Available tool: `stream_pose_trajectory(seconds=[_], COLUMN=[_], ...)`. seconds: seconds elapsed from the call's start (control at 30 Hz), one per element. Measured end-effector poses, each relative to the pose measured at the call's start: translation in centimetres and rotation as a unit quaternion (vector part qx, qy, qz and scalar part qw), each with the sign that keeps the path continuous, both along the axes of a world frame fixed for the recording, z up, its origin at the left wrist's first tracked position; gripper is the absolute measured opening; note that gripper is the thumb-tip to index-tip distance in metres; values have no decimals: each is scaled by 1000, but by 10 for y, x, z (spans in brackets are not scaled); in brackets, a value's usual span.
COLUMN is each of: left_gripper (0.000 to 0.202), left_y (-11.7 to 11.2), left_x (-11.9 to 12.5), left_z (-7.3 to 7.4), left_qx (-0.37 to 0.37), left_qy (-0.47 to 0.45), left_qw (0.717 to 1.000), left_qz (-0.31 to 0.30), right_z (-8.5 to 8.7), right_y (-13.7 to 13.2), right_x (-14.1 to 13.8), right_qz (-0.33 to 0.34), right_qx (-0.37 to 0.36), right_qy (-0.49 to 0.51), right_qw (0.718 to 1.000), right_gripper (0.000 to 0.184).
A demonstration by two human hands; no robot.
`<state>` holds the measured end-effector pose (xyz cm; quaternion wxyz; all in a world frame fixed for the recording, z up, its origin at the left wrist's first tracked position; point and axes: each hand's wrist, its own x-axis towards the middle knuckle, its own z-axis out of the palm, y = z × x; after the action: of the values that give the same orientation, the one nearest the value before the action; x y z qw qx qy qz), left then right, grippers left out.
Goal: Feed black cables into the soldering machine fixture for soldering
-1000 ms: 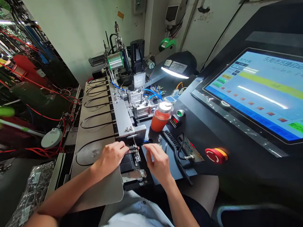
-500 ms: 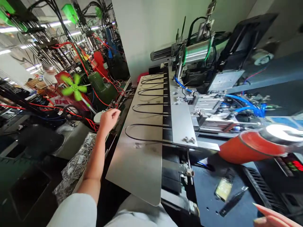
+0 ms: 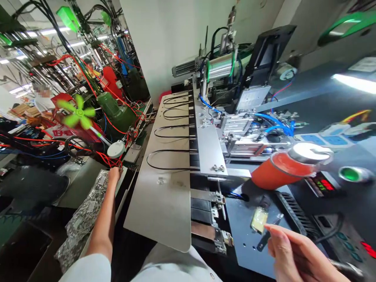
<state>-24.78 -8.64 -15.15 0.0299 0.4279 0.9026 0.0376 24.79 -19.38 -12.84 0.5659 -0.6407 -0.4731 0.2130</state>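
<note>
My left hand (image 3: pixel 114 173) reaches out past the left edge of the metal plate (image 3: pixel 158 211). It rests at the top of a pile of clear plastic bags (image 3: pixel 88 213) with cables inside; its fingers point away and are hidden. My right hand (image 3: pixel 293 250) hovers at the bottom right over the blue-grey base, fingers loosely spread and holding nothing. Its fingertips are close to black tweezers (image 3: pixel 266 235) and a small yellowish piece (image 3: pixel 259 219). Black cable loops (image 3: pixel 167 160) lie in a row on the plate, ends held in black fixtures (image 3: pixel 202 209).
An orange bottle (image 3: pixel 282 168) stands right of the fixtures. Behind it is a soldering machine with a solder spool (image 3: pixel 220 66) and blue hoses. A green fan (image 3: pixel 76 112) spins at the left among red wires. A person (image 3: pixel 44 98) is far back left. A green button (image 3: pixel 351 174) is at right.
The view has swung left. My left hand left the fixture, went out to the left and dropped onto the bags. My right hand drew back from the fixture towards the tweezers.
</note>
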Motion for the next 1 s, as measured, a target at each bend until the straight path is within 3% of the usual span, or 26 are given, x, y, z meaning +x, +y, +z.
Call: stream_pose_trajectory(seconds=[0.1, 0.2, 0.3, 0.33, 0.4, 0.47, 0.57, 0.67, 0.83, 0.93, 1.0], left_gripper=[22, 40, 44, 43, 40, 37, 34, 24, 18, 17, 20], left_y=[5, 21, 40, 43, 42, 34, 14, -4, -15, -15, -15], left_x=[9, 30, 71, 90, 137, 187, 254, 294, 310, 307, 304], left_z=[20, 52, 89, 100, 117, 126, 122, 109, 88, 81, 78], left_qx=[124, 270, 364, 394, 350, 215, -8, -38, -12, 15, 7], left_qy=[-5, -35, -146, -235, -400, -466, -472, -430, -379, -358, -345], left_qw=[992, 961, 912, 871, 795, 766, 737, 724, 715, 706, 696], left_qz=[-11, -44, -124, -175, -293, -386, -483, -538, -587, -610, -630], right_z=[-11, -8, 1, 4, 7, 9, 9, 8, 4, 3, 5], right_y=[5, 11, 16, 17, 18, 18, 19, 20, 25, 26, 26], right_x=[6, 6, 4, 3, 2, 2, -1, -9, -25, -23, -16], right_qz=[27, 60, 80, 86, 94, 115, 170, 204, 175, 180, 234], right_qx=[60, 75, 71, 70, 74, 73, 47, 18, 10, 4, -14], right_qy=[-34, -54, -57, -55, -44, -22, 33, 99, 195, 170, 121], right_qw=[997, 994, 993, 992, 992, 990, 984, 974, 965, 969, 965], right_gripper=[26, 28, 29, 28, 26, 24, 23, 20, 20, 24, 25])
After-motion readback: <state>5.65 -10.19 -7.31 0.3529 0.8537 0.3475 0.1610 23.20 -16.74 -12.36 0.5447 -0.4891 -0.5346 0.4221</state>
